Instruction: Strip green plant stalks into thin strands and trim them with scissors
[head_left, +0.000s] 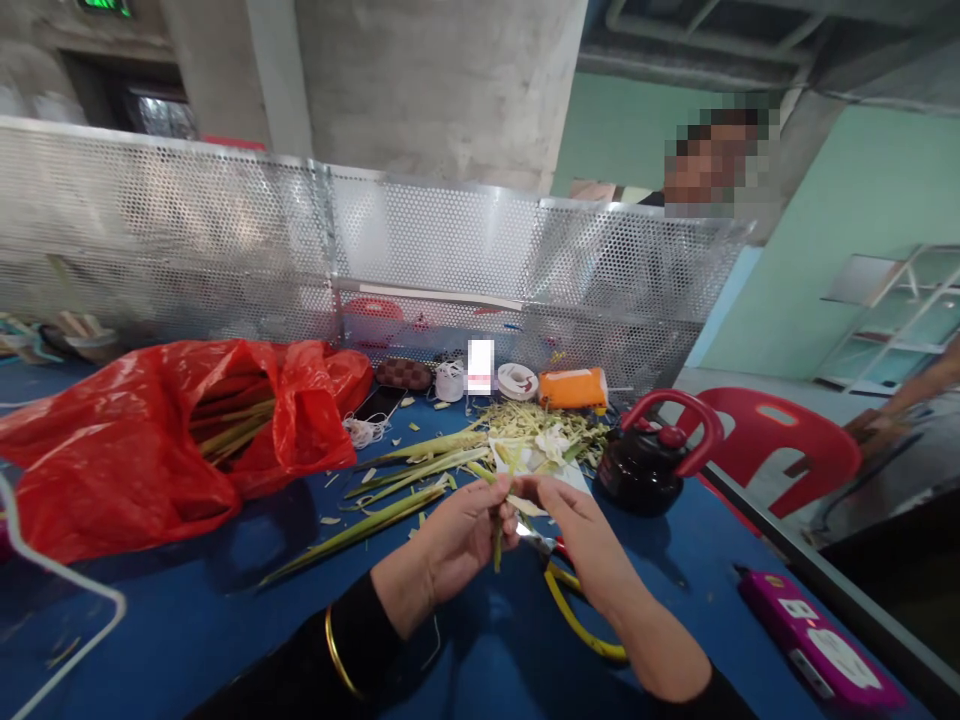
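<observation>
- My left hand (465,525) has its thumb and fingertips closed on a narrow, green, fibrous plant strip (497,550), whose lower end sticks out beneath them.
- My right hand (581,530) meets the left at that strip, thumb and forefinger bent in close to it — I cannot tell whether they pinch it, for the tips are partly hidden.
- A pale, flat sliver (529,506) shows just under my right fingers.
- The strip is up in front of me, over the blue tabletop (300,650).
- Below my right hand lie scissors with yellow looped handles (589,632), partly covered by that hand, their metal blades pointing away from me.
- Long green leaf stalks with pale ends (375,518) lie beyond my left hand, and a heap of yellow-green shredded plant scraps (581,425) lies farther back, beside a crumpled white paper (576,477).
- To my left sits a shiny red plastic bag (150,420), its mouth open on more stalks.
- To my right stand a glossy black kettle with a red handle (643,472) and, nearer the table's edge, a magenta box with white stickers (821,640) — lying flat.
- A gold-coloured round bangle (339,652) circles my left sleeve.
</observation>
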